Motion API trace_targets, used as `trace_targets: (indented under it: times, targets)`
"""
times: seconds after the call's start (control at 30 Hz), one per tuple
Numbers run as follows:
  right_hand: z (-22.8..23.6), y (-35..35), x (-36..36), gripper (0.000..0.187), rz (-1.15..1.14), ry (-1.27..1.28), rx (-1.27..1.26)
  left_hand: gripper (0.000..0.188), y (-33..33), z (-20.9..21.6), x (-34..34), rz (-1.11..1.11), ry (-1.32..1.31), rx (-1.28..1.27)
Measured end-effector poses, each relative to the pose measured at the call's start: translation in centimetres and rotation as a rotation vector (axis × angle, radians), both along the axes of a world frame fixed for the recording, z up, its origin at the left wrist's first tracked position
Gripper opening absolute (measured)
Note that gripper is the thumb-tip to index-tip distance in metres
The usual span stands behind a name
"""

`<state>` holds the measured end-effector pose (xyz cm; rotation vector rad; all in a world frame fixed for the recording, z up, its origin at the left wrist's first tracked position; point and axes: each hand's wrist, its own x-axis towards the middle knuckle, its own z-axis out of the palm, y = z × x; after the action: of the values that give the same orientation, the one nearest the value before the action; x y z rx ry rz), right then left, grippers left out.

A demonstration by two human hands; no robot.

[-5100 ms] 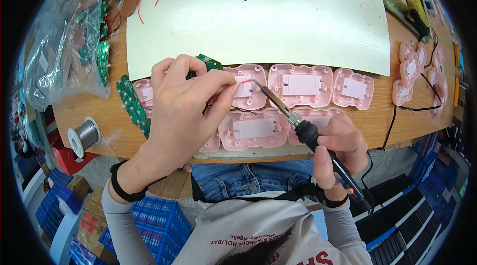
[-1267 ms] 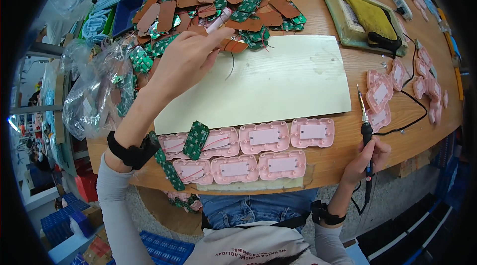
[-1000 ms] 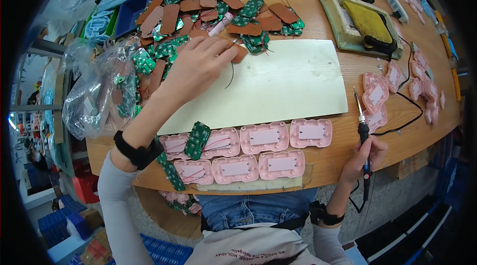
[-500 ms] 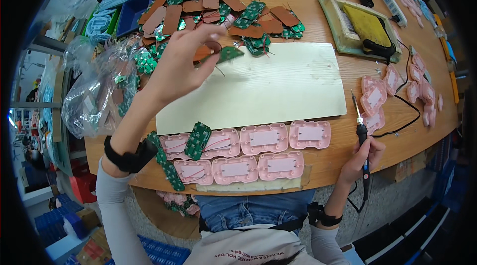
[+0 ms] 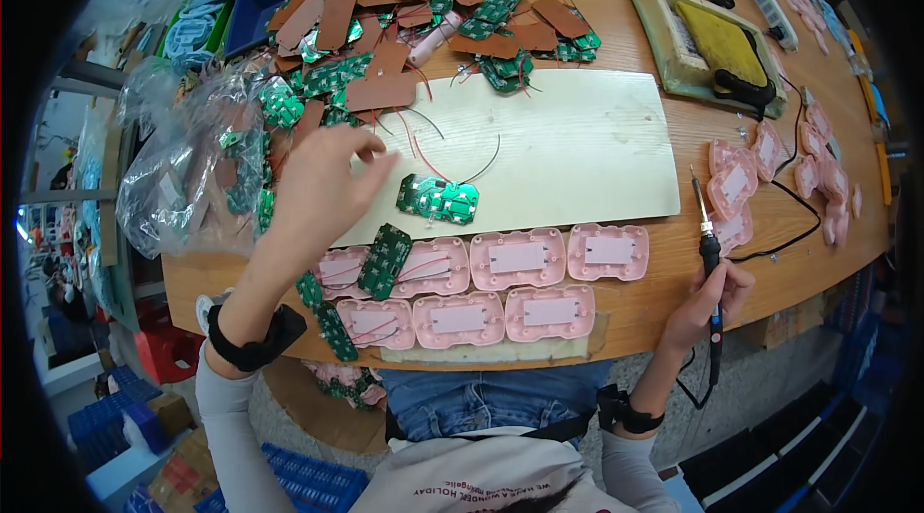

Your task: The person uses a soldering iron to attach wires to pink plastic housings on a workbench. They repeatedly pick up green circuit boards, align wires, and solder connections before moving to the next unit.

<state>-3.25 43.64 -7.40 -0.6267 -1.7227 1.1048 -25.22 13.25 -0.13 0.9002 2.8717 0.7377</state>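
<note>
A green circuit board lies on the white board, its red and black wires curling away from it. Just left of it hovers my left hand, bent fingers and thumb apart, nothing visible between them. My right hand grips a soldering iron at the right, its metal tip pointing away from me. Pink plastic shells stand in two rows along the near edge of the white board. Another green board rests across the shells at the left, and more boards lie at that end.
Beyond the white board is a heap of green and brown circuit boards. A clear plastic bag lies at the left, near a blue bin. Far right are a yellow sponge in a tray, pink shells and a black cord.
My left hand has let go of the circuit board, now on the white board, and drawn back left and nearer. My right hand keeps the soldering iron almost in place.
</note>
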Motion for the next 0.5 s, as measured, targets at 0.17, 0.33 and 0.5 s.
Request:
trace_targets:
  times: [0.17, 0.33, 0.5]
  targets:
    - [0.0, -0.1, 0.0, 0.006, 0.001, 0.016, -0.012, 0.029, 1.8, -2.1, 2.0, -0.06, 0.067, 0.074]
    - [0.2, -0.3, 0.1, 0.007, -0.001, 0.0, -0.035, 0.043, 4.1, -3.2, 2.7, -0.167, 0.059, 0.083]
    - [0.5, -0.6, -0.1, 0.009, 0.015, 0.031, -0.045, 0.033, 4.6, -3.8, 2.0, -0.097, -0.056, 0.239]
